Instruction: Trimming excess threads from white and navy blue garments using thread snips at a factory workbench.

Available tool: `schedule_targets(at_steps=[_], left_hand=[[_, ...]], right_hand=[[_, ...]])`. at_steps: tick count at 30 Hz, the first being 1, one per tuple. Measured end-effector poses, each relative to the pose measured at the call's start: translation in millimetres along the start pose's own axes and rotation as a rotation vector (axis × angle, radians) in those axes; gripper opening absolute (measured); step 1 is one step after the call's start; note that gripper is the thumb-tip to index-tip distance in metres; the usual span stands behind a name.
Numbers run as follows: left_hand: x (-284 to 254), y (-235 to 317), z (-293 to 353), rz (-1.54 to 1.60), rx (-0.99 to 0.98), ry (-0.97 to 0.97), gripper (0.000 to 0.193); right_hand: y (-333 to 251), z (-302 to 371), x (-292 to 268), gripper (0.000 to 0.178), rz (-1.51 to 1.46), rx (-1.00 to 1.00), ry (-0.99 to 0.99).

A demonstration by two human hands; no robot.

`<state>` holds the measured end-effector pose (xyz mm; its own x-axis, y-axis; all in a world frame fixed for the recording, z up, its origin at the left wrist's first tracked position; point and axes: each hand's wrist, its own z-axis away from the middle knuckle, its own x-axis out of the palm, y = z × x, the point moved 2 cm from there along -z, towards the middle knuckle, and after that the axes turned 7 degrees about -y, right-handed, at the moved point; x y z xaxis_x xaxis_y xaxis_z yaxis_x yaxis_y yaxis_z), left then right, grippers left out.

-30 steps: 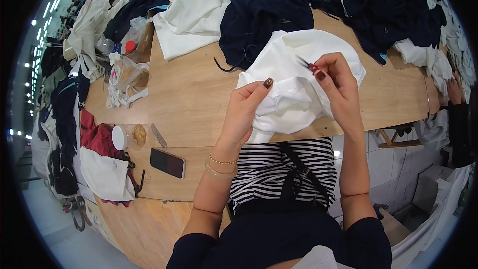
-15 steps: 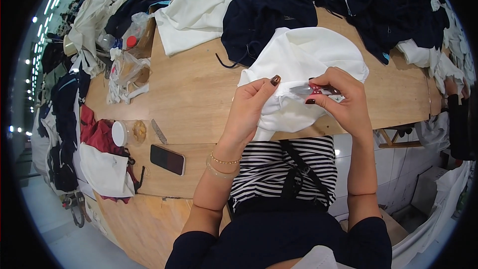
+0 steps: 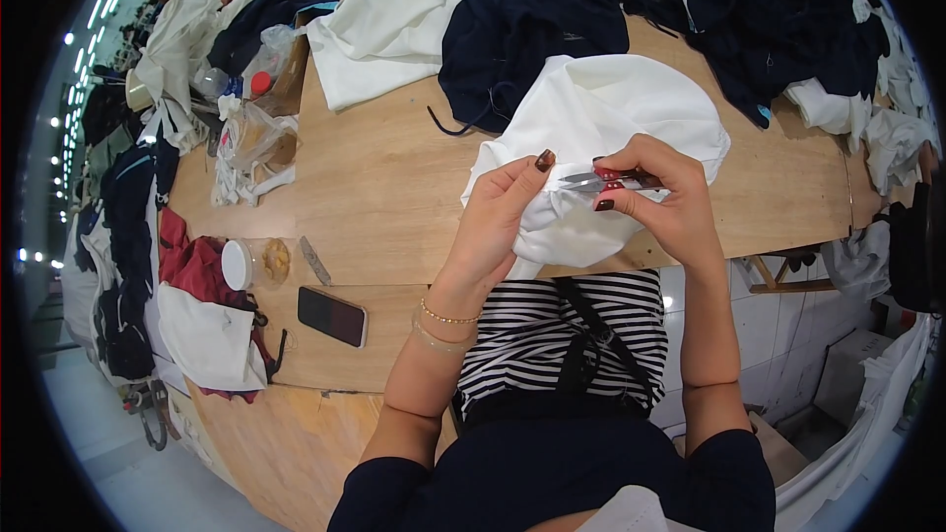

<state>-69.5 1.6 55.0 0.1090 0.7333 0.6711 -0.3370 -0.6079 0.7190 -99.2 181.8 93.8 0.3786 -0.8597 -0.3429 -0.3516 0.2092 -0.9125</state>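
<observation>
A white garment (image 3: 631, 108) lies bunched on the wooden table in front of me. My left hand (image 3: 503, 207) pinches a fold of it between thumb and fingers. In my right hand (image 3: 660, 192) is a pair of small thread snips (image 3: 583, 181) with a red, white-dotted grip and metal blades. The blades point left and meet the cloth right beside my left thumb. Whether a thread lies between them is too small to tell.
Navy garments (image 3: 537, 20) and another white garment (image 3: 384, 30) cover the table's far side. To my left are a phone (image 3: 332, 316), a grey blade-shaped piece (image 3: 314, 261), a white-lidded jar (image 3: 236, 264), a red cloth (image 3: 197, 256) and plastic bags (image 3: 258, 133). A dark-sleeved person (image 3: 916, 236) shows at the right edge.
My right hand has moved left with the thread snips, bringing the blade tips to the cloth by my left thumb. My left hand stays nearly in place.
</observation>
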Motion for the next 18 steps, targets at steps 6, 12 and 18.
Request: schedule_targets(at_steps=[6, 12, 18], left_hand=[[1.4, -0.4, -0.6, 0.015, 0.014, -0.029, 0.027], [-4.8, -3.4, -0.4, 0.040, -0.006, -0.014, 0.026], [-2.8, -3.9, -0.7, 0.031, 0.004, 0.002, 0.025]], right_hand=[[4.8, 0.6, 3.5, 0.021, -0.090, 0.043, -0.006], [8.0, 0.7, 1.2, 0.019, -0.124, 0.079, -0.029], [6.7, 1.4, 0.5, 0.018, -0.121, 0.065, -0.019]])
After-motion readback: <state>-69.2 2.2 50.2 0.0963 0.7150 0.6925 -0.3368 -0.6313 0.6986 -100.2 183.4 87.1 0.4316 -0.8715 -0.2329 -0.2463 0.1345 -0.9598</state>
